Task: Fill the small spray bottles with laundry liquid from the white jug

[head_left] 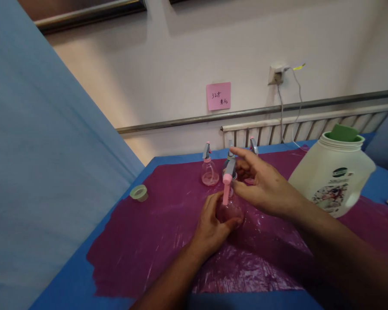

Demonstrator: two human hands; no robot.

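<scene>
My left hand point(213, 228) is closed around the clear round body of a spray bottle point(230, 213), which stands on the purple sheet. Its grey and pink trigger head point(228, 176) points toward me. Beside that head is my right hand point(258, 178), with index finger stretched out and thumb spread near the bottle's neck. Its other fingers are bent and partly hidden. Behind stands another spray bottle point(210, 174) with a little pink liquid at the bottom. Two more spray bottles are partly covered by my right hand and the held bottle.
A large cream jug point(330, 172) with a green piece point(344, 132) in its mouth stands at the right. On the left lies a small pale cap point(139, 193). The purple plastic sheet point(158, 241) covers the blue table point(67, 284). Cables point(282, 112) hang down the wall behind.
</scene>
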